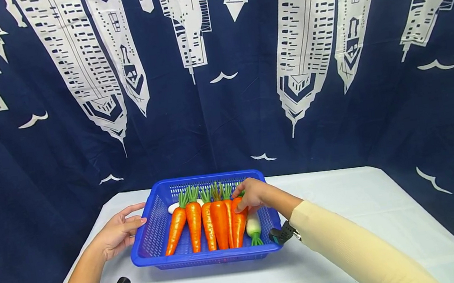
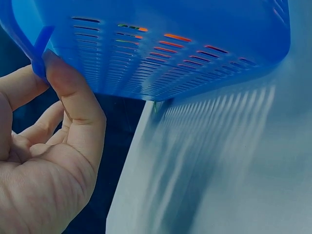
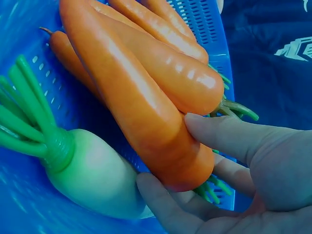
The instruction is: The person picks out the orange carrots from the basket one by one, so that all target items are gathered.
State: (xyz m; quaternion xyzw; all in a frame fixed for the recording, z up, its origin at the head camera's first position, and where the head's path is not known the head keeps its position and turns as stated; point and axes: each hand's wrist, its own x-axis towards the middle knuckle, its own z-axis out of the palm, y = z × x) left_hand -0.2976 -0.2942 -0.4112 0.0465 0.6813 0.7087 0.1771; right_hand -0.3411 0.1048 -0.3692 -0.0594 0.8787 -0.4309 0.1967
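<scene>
Right hand [image 1: 253,193]: thumb and fingers pinching a carrot [image 1: 240,228] by its thick end.
Carrot: in the basket [image 1: 207,255], rightmost of six, tip toward the near side.
Slip: glossy skin, held at one end; a loose pinch could let the tip swing or drop.
Radish [image 1: 253,225]: right beside; fingertip touching or nearly, cannot tell. Could get nudged or dragged.
Neighbour carrots [image 1: 220,223]: packed close; a sideways pull could shove them askew.
Right wrist camera [image 1: 282,233]: close by the near right corner; may knock the rim [image 1: 210,176] if the wrist dips.
Left hand [image 1: 120,232]: thumb and finger pinching the rim's left side; a hard tug could tilt or slide the basket.
Far edge: tabletop [image 1: 368,199] ends just behind the basket, curtain [image 1: 242,125] beyond; little room.
Left edge: narrow strip, left hand over it.
Right side: widest stretch, sleeve [image 1: 352,244] crossing it.
Above: room to lift over the rim.
</scene>
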